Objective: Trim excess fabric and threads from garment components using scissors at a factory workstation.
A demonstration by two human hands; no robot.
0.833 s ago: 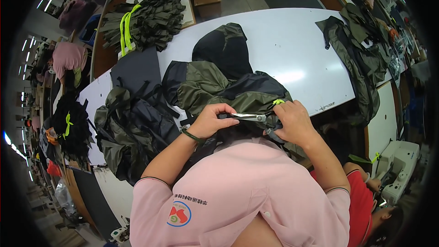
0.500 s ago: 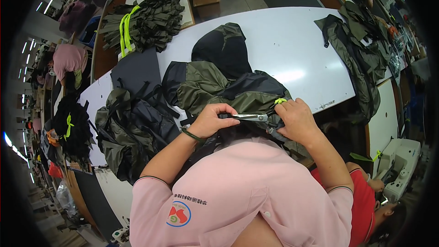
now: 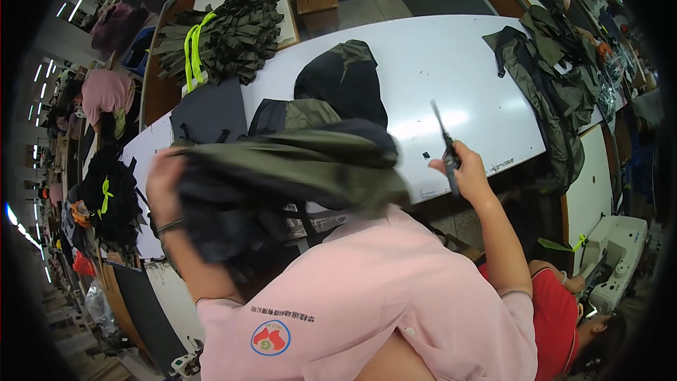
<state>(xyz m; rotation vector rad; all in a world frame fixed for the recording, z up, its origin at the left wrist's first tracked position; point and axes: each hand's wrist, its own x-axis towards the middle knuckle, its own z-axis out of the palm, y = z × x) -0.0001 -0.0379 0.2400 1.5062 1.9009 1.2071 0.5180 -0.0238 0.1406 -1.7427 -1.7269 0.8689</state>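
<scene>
1. Garment (image 3: pixel 282 176), olive and black, hangs bunched and lifted over the table's near edge; I judge it soft, light and floppy, best gathered at a thick fold or seam.
2. I see my left hand (image 3: pixel 163 183) closed around its left end.
3. My right hand (image 3: pixel 465 173) is clenched on scissors (image 3: pixel 446 142), blades pointing up.
4. Beyond, the white table (image 3: pixel 437 63) carries another dark garment (image 3: pixel 342 81).

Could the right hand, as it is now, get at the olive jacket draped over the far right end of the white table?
Probably not directly: the right hand is closed around scissors, and the olive jacket lies well beyond it. The bare white table between them holds nothing in the way.
</scene>
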